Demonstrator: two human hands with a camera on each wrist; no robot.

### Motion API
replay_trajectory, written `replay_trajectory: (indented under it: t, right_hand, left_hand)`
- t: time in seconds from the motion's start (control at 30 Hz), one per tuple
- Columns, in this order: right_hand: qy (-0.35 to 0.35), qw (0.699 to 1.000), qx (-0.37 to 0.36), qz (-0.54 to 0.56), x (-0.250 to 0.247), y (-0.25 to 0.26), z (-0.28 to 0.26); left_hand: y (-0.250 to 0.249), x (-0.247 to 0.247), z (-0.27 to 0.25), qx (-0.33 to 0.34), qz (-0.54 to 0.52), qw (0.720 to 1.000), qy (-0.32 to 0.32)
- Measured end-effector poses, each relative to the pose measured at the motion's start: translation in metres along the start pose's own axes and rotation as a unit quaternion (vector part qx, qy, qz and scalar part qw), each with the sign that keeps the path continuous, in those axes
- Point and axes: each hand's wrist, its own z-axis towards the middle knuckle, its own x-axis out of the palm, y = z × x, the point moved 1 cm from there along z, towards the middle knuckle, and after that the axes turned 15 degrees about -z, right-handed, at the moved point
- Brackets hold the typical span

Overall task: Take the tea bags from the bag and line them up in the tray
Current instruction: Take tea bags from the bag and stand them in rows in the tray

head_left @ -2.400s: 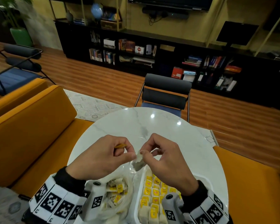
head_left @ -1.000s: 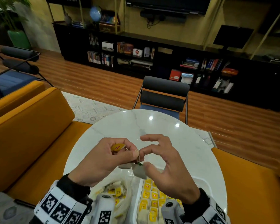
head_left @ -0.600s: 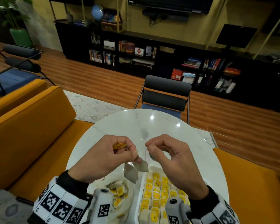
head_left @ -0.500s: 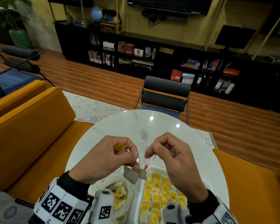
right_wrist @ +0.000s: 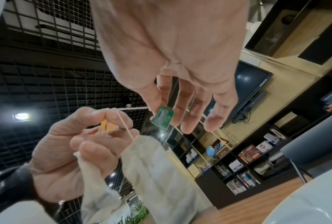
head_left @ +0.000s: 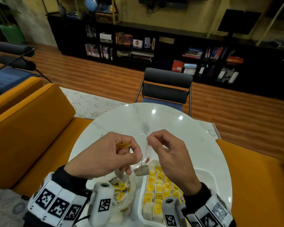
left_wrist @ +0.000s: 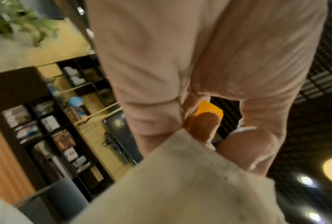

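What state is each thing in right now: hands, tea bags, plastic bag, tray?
left hand: pinches a yellow tag and string.
right hand: pinches a string.
hanging tea bag: dangles above the tray's far end.
second tea bag: held at the left fingers.
plastic bag: open, tea bags inside.
tray: partly filled, rows lined up.

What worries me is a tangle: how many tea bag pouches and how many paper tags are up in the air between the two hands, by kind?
Tea bag pouches: 2, the held pouch and the hanging pouch
Yellow tag: 1
Green tag: 1
Total: 4
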Motion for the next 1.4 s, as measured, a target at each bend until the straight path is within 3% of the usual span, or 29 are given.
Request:
replay_trajectory:
  t: [0.13, 0.33, 0.53, 0.67, 0.83, 1.07, 1.13, 1.27, 1.4]
  right_hand:
    - [-0.041, 0.997, 0.022, 0.070, -0.002, -0.006, -0.005]
    - [-0.030, 0.990, 0.008, 0.135, -0.003, -0.008, -0.012]
    - [0.044, 0.993, 0.021, 0.103, 0.005, -0.012, -0.013]
    - [0.074, 0.993, -0.010, 0.095, 0.005, -0.008, -0.016]
    - [0.232, 0.964, -0.119, 0.059, 0.001, 0.010, -0.022]
    - [0.270, 0.952, -0.129, 0.063, 0.001, 0.048, -0.013]
    - [0.241, 0.958, -0.158, 0.006, 0.001, 0.058, -0.011]
    - [0.059, 0.986, -0.154, 0.008, 0.003, 0.069, 0.000]
    - [0.048, 0.982, -0.179, -0.041, 0.012, 0.080, 0.008]
  left_hand:
    - [0.000, 0.002, -0.008, 0.001, 0.058, 0.997, -0.040]
    - [-0.002, -0.009, -0.012, 0.032, 0.019, 0.995, -0.092]
    - [-0.017, -0.013, -0.013, 0.047, -0.051, 0.991, -0.115]
    - [-0.028, -0.016, -0.012, 0.038, -0.077, 0.989, -0.120]
    - [-0.049, -0.023, -0.010, 0.051, -0.090, 0.990, -0.099]
    - [-0.077, -0.028, -0.017, 0.090, -0.158, 0.982, -0.049]
    - [-0.083, -0.030, -0.019, 0.094, -0.160, 0.982, -0.044]
    - [-0.091, -0.036, -0.022, 0.092, -0.158, 0.983, -0.033]
    - [-0.092, -0.038, -0.023, 0.090, -0.134, 0.987, -0.014]
